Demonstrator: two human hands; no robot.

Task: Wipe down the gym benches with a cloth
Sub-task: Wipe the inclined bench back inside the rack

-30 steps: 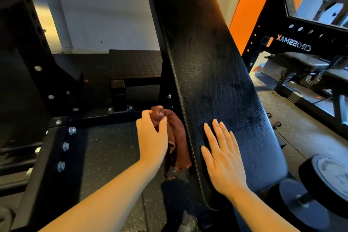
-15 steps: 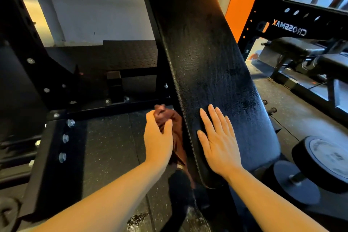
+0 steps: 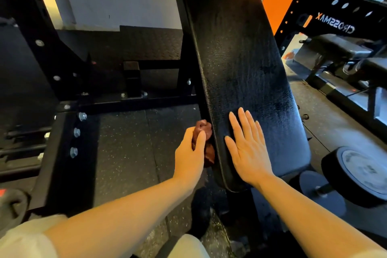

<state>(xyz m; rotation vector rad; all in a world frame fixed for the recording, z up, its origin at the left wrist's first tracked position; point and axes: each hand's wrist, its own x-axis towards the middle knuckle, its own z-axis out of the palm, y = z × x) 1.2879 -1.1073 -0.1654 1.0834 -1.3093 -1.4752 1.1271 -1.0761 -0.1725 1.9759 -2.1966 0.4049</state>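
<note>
Head view, left hand gripping cloth, right hand flat on bench

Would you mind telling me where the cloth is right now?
The reddish-brown cloth is in the left hand, low against the bench pad's left edge.

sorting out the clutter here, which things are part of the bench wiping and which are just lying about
Job: cloth gripped by left hand; bench pad under flat right hand.
Lying about: weight plate, rack frame, second bench.
</note>
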